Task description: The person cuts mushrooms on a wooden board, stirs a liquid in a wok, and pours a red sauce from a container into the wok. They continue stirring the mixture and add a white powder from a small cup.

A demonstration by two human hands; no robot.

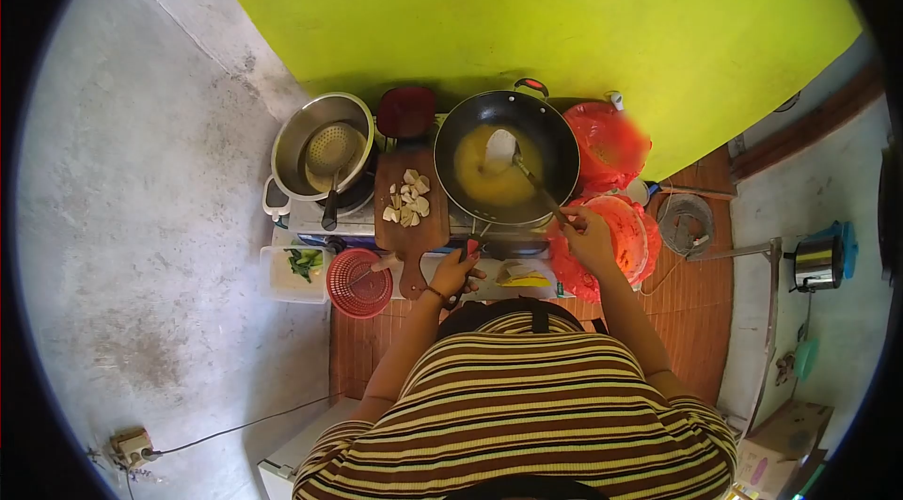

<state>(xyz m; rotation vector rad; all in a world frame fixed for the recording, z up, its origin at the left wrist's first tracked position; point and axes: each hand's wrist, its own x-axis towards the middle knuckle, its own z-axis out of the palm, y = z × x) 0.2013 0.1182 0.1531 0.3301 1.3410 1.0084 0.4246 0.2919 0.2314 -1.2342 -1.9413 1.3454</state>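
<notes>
Ctr frame: L hand (pixel 455 274) clamped on handle (pixel 470 247) of wok (pixel 559 144) w/ yellow liquid (pixel 478 178); R hand (pixel 589 238) gripping spatula (pixel 501 147).

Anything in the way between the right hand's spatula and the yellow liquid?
Nothing visible. The right hand holds the spatula, whose shaft passes over the near right rim of the wok, head at the yellow liquid. The left hand, on the wok handle, is outside that path.
</notes>
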